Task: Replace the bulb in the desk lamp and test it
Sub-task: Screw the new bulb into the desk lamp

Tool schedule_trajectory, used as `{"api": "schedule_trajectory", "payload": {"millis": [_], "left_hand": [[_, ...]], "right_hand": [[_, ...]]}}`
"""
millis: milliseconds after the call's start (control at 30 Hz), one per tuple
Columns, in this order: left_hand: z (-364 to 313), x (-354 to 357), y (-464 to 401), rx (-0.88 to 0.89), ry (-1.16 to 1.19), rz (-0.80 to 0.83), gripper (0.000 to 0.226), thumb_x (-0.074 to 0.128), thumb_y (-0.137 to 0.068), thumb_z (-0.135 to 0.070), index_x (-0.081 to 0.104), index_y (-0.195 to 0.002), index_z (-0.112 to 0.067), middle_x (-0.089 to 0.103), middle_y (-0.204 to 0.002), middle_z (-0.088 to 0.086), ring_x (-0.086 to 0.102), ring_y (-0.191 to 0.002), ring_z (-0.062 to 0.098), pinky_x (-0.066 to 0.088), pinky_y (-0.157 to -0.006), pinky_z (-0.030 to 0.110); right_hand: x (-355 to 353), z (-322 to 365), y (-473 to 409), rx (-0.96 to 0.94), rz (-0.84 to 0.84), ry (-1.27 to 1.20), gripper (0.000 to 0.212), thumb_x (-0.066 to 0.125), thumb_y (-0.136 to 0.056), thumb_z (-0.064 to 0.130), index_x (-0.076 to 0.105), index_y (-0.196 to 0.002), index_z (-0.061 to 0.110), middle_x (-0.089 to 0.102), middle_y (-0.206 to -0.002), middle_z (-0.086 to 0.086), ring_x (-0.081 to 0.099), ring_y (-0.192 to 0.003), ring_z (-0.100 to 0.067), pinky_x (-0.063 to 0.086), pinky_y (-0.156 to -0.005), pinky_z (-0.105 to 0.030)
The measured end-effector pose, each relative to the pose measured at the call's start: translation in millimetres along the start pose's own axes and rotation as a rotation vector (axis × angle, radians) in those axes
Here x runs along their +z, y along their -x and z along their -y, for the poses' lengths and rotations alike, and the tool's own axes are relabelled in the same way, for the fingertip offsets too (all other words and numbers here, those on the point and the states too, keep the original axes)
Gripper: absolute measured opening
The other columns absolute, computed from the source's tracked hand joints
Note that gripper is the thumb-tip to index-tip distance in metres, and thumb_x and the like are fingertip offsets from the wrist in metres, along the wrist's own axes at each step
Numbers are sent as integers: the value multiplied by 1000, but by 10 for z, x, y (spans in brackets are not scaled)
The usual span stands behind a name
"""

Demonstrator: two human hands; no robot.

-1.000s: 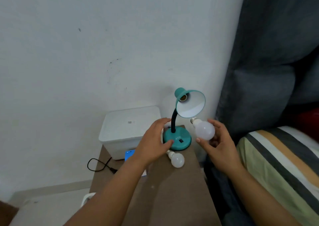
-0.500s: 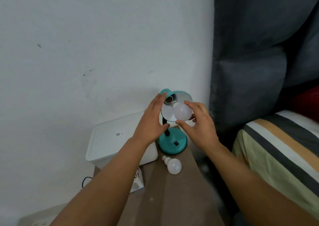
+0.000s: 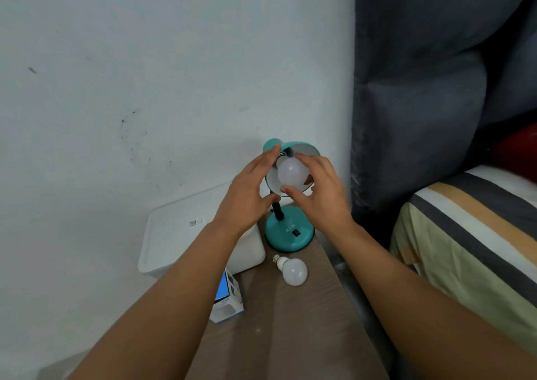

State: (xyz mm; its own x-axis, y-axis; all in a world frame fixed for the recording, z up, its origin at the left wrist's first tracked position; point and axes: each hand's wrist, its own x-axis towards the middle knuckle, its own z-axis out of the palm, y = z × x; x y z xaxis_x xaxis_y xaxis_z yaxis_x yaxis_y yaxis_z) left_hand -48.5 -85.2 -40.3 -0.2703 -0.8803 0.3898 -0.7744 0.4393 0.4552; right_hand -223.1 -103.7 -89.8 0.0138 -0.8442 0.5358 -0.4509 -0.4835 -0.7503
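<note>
A teal desk lamp [image 3: 290,233] stands at the back of a brown tabletop [image 3: 284,321], its shade tilted toward me. My right hand [image 3: 319,193] grips a white bulb [image 3: 291,174] inside the shade, the bulb's screw base at the socket. My left hand [image 3: 250,193] cups the shade's left rim with straight fingers and the thumb under the rim. A second white bulb [image 3: 293,270] lies on the tabletop in front of the lamp's base.
A white lidded box [image 3: 180,228] sits left of the lamp against the wall. A small blue-and-white bulb carton [image 3: 228,301] lies by my left forearm. A dark curtain [image 3: 421,89] and a striped bed [image 3: 470,234] are to the right.
My right hand carried the bulb up from beside the lamp into the shade. My left hand rose from the lamp's base to the shade's rim.
</note>
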Motion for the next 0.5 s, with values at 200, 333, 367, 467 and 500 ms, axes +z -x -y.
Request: {"api": "schedule_trajectory", "payload": {"millis": [200,333,367,467,500], "left_hand": [[62,11,-25,11,41,7,100,82,-81,-15,21,-156,-42,42,-156,-2,44,-141,18,44,-111,45],[83,-3,-40,24,51,16,99,81,-81,-10,23,-155,-41,45,-154,-4,47,-138,14,45,-110,40],[92,-7,-49,29,48,18,99,81,-81,-8,24,-155,-40,45,-153,-5,48,-136,13,46,-109,38],[117,-10,-63,43,52,25,96,79,-83,-5,26,-155,-38,47,-152,-4,50,-133,13,48,-106,34],[121,-7,-64,44,50,27,95,79,-83,-6,27,-155,-38,48,-151,-4,51,-132,13,48,-107,34]], "right_hand": [[51,28,17,-22,-28,-7,66,77,-83,32,47,-142,30,51,-133,1,53,-101,-5,55,-84,-25],[74,40,48,-21,-9,3,66,78,-84,22,48,-142,29,45,-139,-1,57,-94,-9,59,-83,-30],[79,41,53,-23,-4,10,68,78,-83,19,46,-143,28,42,-143,-2,56,-96,-9,58,-85,-30],[95,50,65,-14,-8,43,69,75,-84,17,43,-145,25,37,-149,-3,52,-101,-6,58,-90,-31],[97,56,65,0,-17,46,67,75,-85,19,43,-144,23,38,-148,-3,53,-100,-6,58,-90,-32]]}}
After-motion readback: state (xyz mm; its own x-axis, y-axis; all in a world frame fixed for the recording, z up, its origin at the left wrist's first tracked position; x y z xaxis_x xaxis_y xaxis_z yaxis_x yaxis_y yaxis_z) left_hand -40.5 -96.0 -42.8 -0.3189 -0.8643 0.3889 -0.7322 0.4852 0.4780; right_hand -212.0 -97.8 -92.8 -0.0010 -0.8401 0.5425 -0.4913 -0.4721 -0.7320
